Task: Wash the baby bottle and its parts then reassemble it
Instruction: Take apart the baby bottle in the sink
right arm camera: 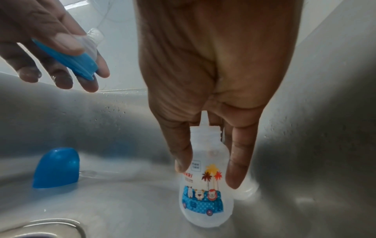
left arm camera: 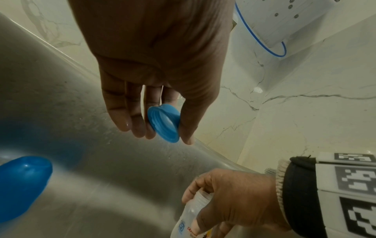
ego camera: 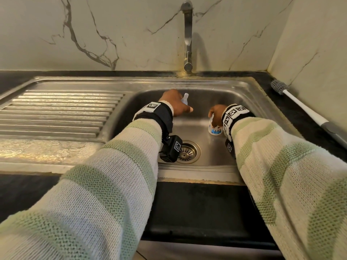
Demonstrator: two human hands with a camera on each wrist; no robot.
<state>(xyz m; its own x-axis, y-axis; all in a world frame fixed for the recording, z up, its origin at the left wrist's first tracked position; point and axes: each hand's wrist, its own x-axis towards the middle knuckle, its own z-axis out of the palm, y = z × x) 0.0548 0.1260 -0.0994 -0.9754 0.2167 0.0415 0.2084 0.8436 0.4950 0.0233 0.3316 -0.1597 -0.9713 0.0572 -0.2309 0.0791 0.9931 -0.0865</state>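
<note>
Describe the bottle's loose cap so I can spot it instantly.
Look inside the steel sink basin. On its floor, away from both hands, stands a blue dome cap, open end down. Unlike the blue ring with the nipple, nothing holds it.

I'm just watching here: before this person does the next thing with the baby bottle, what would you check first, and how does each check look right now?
1. Left hand grips the blue collar with its teat: ok.
2. Right hand holds the bottle upright in the sink: ok.
3. Bottle neck uncovered: ok.
4. Blue cap apart on the sink floor: ok.
5. Tap running: not ok, no stream visible.
6. Brush at hand: ok, on the counter.
</note>
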